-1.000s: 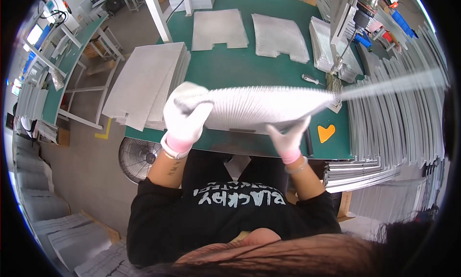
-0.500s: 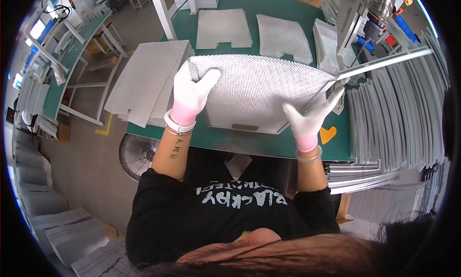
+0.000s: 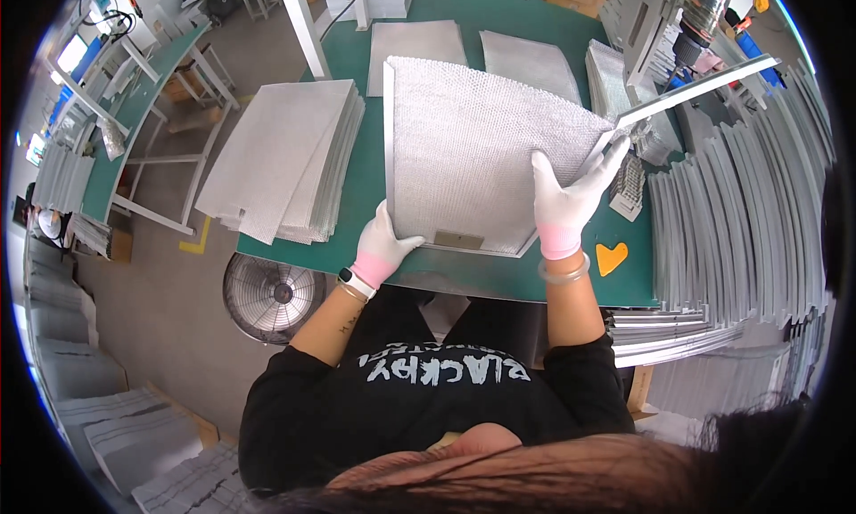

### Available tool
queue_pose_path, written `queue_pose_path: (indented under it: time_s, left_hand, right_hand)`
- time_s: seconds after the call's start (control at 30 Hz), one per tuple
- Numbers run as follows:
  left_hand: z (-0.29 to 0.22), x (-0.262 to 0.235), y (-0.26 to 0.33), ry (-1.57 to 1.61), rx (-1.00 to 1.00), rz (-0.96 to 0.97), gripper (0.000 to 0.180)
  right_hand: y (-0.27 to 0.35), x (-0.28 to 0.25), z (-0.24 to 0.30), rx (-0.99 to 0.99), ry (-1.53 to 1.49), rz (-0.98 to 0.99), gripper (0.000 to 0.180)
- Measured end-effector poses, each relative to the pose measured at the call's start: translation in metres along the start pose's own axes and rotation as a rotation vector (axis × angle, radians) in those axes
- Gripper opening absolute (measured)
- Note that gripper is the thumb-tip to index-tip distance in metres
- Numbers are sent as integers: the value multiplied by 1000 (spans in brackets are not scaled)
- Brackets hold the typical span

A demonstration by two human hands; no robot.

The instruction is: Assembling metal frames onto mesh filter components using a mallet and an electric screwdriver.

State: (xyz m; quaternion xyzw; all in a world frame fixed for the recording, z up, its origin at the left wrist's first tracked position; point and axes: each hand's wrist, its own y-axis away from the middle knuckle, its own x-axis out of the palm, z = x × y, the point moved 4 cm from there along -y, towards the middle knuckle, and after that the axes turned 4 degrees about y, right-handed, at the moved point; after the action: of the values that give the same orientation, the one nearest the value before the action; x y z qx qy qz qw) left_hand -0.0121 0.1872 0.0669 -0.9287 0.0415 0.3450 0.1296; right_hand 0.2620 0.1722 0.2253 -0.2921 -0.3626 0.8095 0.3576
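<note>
A silvery mesh filter panel tilts up over the green table, with metal channel along its left, bottom and right edges. At its far right corner a loose metal frame strip sticks out to the right, away from the mesh's top edge. My left hand, in a white glove with a pink cuff, grips the near left corner, thumb over the bottom edge. My right hand, gloved alike, holds the right edge; its thumb lies on the mesh and its fingers reach up toward the strip's corner.
Stacked mesh sheets stand at the left, with more sheets at the back. Small metal parts and a yellow heart-shaped piece lie at right. Beyond are rows of metal frames and an upright machine. A floor fan stands below.
My left hand has come down from the panel's far left corner to its near left corner. The panel faces me more fully, and my right hand has closed in on its right edge.
</note>
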Motion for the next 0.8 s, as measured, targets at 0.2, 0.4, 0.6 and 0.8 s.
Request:
queue_pose_path:
  time_s: [0.2, 0.4, 0.6, 0.8]
  left_hand:
    - [0, -9, 1, -3, 66, 14, 86]
    - [-17, -42, -11, 123, 149, 276, 65]
    - [-125, -112, -58, 922, 189, 72, 34]
    - [-122, -118, -45, 824, 440, -187, 16]
  right_hand:
    - [0, 0, 1, 35, 66, 21, 112]
    - [9, -12, 1, 21, -39, -1, 113]
    - [19, -33, 4, 22, -44, -3, 116]
    - [44, -48, 17, 242, -235, -49, 112]
